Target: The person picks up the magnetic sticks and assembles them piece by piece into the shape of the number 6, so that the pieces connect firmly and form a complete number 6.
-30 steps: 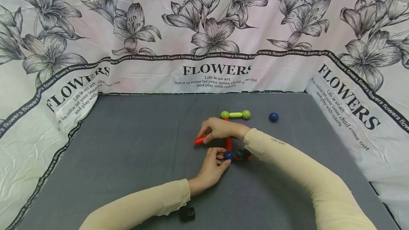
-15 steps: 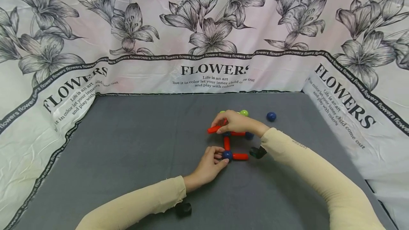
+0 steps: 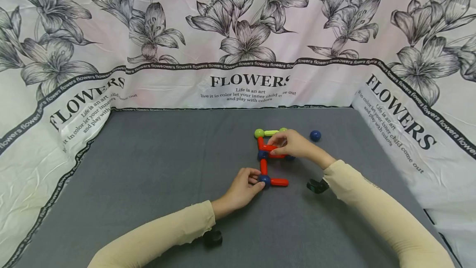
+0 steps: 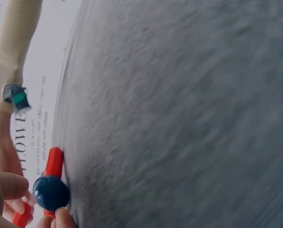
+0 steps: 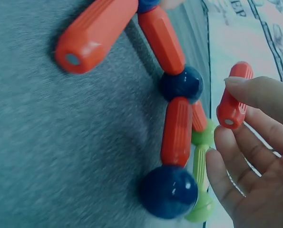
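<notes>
In the head view, my left hand [image 3: 239,189] grips the nearest blue ball [image 3: 265,181] of a figure of magnetic sticks and balls. A red stick [image 3: 279,182] points right from that ball; another red stick [image 3: 264,166] leads back to the middle blue ball [image 3: 262,155]. Farther back come a green ball [image 3: 259,133] and a green stick [image 3: 271,133]. My right hand [image 3: 295,144] pinches a separate red stick [image 5: 234,97] between thumb and fingers, held above the figure. In the right wrist view, a gap separates it from the joined blue ball [image 5: 169,192].
A loose blue ball [image 3: 315,136] lies to the right, behind my right hand. Grey cloth [image 3: 148,168] covers the table. Printed flower fabric [image 3: 160,86] stands along the back and sides. A dark wrist camera [image 3: 317,185] hangs beneath my right wrist.
My right hand has moved to the right and back, carrying the red stick from left of the figure to over it. My left hand keeps its grip on the nearest blue ball.
</notes>
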`<state>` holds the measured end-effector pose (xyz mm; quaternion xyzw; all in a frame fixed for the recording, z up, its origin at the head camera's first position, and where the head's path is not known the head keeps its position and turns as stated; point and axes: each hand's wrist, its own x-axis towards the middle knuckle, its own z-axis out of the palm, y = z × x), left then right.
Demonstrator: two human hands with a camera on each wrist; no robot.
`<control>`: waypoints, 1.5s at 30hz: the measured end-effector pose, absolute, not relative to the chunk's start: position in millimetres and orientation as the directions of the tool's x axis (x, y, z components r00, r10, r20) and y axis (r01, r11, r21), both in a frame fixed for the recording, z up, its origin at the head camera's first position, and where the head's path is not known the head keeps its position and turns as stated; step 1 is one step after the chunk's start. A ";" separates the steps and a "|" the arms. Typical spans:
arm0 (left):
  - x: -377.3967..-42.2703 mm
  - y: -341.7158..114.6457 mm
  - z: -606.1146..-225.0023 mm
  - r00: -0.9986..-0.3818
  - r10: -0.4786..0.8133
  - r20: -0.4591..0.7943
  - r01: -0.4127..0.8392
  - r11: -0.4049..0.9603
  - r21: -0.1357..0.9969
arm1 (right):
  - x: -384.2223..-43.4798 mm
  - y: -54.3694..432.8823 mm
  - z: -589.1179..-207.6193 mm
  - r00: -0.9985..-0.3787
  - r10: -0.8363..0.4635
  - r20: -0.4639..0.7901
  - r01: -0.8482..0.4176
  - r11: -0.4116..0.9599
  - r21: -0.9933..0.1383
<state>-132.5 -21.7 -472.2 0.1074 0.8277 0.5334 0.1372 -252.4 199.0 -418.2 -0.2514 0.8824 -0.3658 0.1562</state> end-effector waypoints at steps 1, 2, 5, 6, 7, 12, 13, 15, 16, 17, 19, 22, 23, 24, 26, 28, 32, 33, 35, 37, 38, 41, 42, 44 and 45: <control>-133.9 -21.8 -470.9 -0.943 0.319 -0.092 0.051 0.413 0.909 | -250.2 201.7 -418.0 -0.834 -0.543 -0.097 -0.312 0.610 -0.729; -135.7 -22.0 -469.5 -0.947 0.315 -0.068 0.075 0.419 0.905 | -248.5 204.9 -418.3 -0.842 -0.531 -0.099 -0.300 0.612 -0.732; -142.9 -22.0 -464.1 -0.948 0.317 -0.002 0.146 0.444 0.884 | -244.4 213.4 -420.0 -0.867 -0.486 -0.109 -0.263 0.631 -0.730; -146.1 -21.6 -462.2 -0.945 0.325 0.023 0.177 0.452 0.874 | -243.1 216.1 -420.4 -0.874 -0.475 -0.106 -0.259 0.638 -0.726; -149.5 -20.9 -459.7 -0.941 0.336 0.042 0.203 0.460 0.864 | -241.8 218.6 -420.5 -0.879 -0.466 -0.101 -0.258 0.643 -0.721; -170.2 -14.0 -450.2 -0.910 0.399 0.108 0.314 0.497 0.809 | -236.2 227.4 -420.1 -0.889 -0.453 -0.063 -0.272 0.635 -0.723; -174.2 -12.3 -448.7 -0.904 0.411 0.119 0.333 0.502 0.798 | -235.0 228.5 -419.5 -0.892 -0.449 -0.058 -0.271 0.633 -0.725; -181.9 -8.1 -446.2 -0.889 0.436 0.137 0.370 0.511 0.775 | -232.8 231.0 -418.1 -0.899 -0.434 -0.055 -0.264 0.638 -0.723; -185.6 -5.9 -445.1 -0.882 0.450 0.141 0.386 0.518 0.763 | -231.7 232.3 -417.2 -0.902 -0.427 -0.056 -0.259 0.641 -0.722; -189.2 -3.5 -444.0 -0.875 0.462 0.144 0.402 0.528 0.748 | -230.8 233.7 -416.2 -0.906 -0.419 -0.056 -0.254 0.645 -0.721; -196.0 1.5 -442.4 -0.861 0.486 0.148 0.429 0.540 0.724 | -229.0 236.7 -414.3 -0.914 -0.401 -0.059 -0.239 0.651 -0.720; -205.7 9.2 -440.0 -0.844 0.516 0.148 0.466 0.566 0.680 | -226.4 241.5 -411.7 -0.918 -0.392 -0.050 -0.240 0.653 -0.719; -209.0 11.6 -439.3 -0.839 0.524 0.147 0.476 0.576 0.665 | -225.5 243.0 -411.1 -0.921 -0.387 -0.047 -0.237 0.651 -0.722; -212.1 14.1 -438.5 -0.834 0.533 0.145 0.486 0.582 0.653 | -224.8 244.5 -410.9 -0.924 -0.381 -0.042 -0.236 0.651 -0.721; -218.3 18.7 -437.6 -0.823 0.551 0.138 0.504 0.597 0.624 | -223.2 247.7 -410.8 -0.929 -0.369 -0.038 -0.229 0.650 -0.725; -224.4 22.9 -437.5 -0.815 0.566 0.123 0.516 0.613 0.599 | -221.5 251.2 -411.5 -0.934 -0.356 -0.041 -0.214 0.647 -0.732; -235.7 30.7 -439.4 -0.798 0.597 0.089 0.529 0.621 0.578 | -217.2 257.4 -412.8 -0.941 -0.332 -0.067 -0.174 0.644 -0.745; -238.3 32.5 -440.0 -0.793 0.604 0.082 0.531 0.620 0.578 | -216.1 258.8 -413.2 -0.942 -0.326 -0.074 -0.163 0.642 -0.750; -242.7 36.0 -441.5 -0.781 0.621 0.066 0.535 0.610 0.585 | -213.8 260.9 -413.7 -0.945 -0.315 -0.091 -0.138 0.634 -0.761; -246.0 38.9 -443.1 -0.769 0.638 0.047 0.533 0.599 0.597 | -211.9 263.2 -414.6 -0.945 -0.309 -0.105 -0.119 0.627 -0.770; -247.5 40.4 -443.9 -0.761 0.647 0.039 0.535 0.594 0.601 | -211.0 263.9 -415.1 -0.946 -0.303 -0.112 -0.109 0.625 -0.773; -251.0 43.8 -446.4 -0.744 0.667 0.020 0.538 0.583 0.609 | -208.7 265.5 -416.5 -0.946 -0.295 -0.131 -0.086 0.621 -0.779; -252.1 44.7 -447.2 -0.741 0.671 0.019 0.540 0.580 0.609 | -208.0 265.9 -416.9 -0.946 -0.295 -0.136 -0.081 0.620 -0.780; -254.6 46.2 -448.6 -0.736 0.677 0.024 0.550 0.576 0.605 | -206.2 266.0 -417.5 -0.945 -0.293 -0.144 -0.072 0.617 -0.783; -255.7 47.0 -449.3 -0.735 0.678 0.028 0.553 0.574 0.605 | -205.3 266.2 -418.0 -0.944 -0.294 -0.150 -0.067 0.616 -0.785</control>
